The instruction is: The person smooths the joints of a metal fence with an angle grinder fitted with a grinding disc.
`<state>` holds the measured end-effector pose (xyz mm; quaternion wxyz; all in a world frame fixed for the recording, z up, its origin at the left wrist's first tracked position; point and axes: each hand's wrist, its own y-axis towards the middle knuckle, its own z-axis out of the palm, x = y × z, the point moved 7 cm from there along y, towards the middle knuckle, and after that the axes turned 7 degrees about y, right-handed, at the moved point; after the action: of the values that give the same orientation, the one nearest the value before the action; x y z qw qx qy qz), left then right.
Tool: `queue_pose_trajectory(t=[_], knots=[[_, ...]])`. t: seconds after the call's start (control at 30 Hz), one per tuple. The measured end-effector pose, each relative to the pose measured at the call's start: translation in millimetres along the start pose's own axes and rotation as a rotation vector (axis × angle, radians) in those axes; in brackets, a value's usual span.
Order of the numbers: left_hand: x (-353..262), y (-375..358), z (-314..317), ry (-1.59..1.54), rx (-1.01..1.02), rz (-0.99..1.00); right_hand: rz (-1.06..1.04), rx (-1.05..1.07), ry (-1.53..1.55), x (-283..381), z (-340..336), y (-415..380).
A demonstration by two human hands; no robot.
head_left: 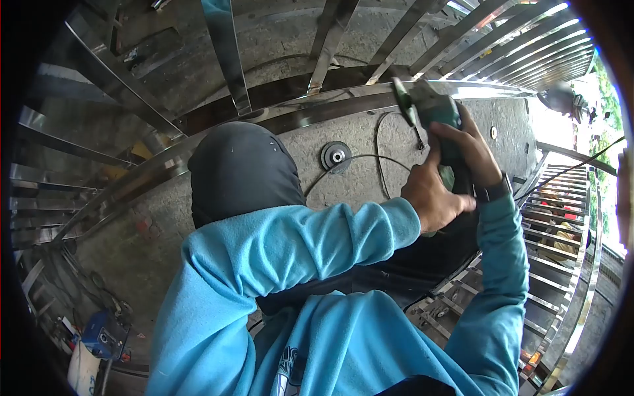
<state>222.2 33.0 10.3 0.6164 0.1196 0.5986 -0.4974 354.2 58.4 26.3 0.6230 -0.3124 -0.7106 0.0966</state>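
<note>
I hold a green angle grinder (437, 111) in both hands, its disc (402, 99) close to the curved polished steel rail (310, 109) of a gate frame. My left hand (432, 196) grips the rear of the tool's body. My right hand (467, 146), with a dark watch at the wrist, wraps the body nearer the head. Both arms wear light blue fleece sleeves. My dark-trousered knee (238, 173) is bent up below the rail.
A spare round disc (335, 157) and a black cable (380, 158) lie on the concrete floor beyond the knee. Shiny steel bars (224, 53) fan out above the rail. Another barred steel panel (555, 251) lies at the right. A blue machine (102, 336) sits at the lower left.
</note>
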Motion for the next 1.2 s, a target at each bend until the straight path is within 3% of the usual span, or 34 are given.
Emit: queue_pose_trajectory(t=[0.13,0.3,0.33,0.53,0.63,0.77,0.87,1.07,1.13,1.2], knots=[[-12,-3,14,0.323,0.206,0.128,0.026,-0.162,0.318,-30,-38,-21],[-13,0,17,0.502,0.193,0.243,0.026,-0.279,0.614,-61,-60,-31],[-13,1,20,0.543,0.186,0.341,0.042,-0.291,0.686,-69,-63,-31],[-5,9,32,0.729,0.232,0.568,0.150,-0.267,0.845,-89,-67,-34],[-6,13,38,0.866,0.121,0.815,0.040,-0.184,0.923,-91,-76,-26],[-5,25,37,0.885,0.105,0.863,0.046,-0.002,1.006,-101,-79,-21],[-5,24,42,1.074,0.167,0.976,0.039,-0.048,0.997,-99,-81,-21],[0,41,42,1.027,0.191,0.880,0.007,-0.095,1.062,-121,-98,10],[-2,48,34,0.851,0.222,0.748,0.133,0.033,1.077,-122,-87,20],[-6,50,30,0.808,0.223,0.716,0.129,-0.012,1.125,-119,-79,26]])
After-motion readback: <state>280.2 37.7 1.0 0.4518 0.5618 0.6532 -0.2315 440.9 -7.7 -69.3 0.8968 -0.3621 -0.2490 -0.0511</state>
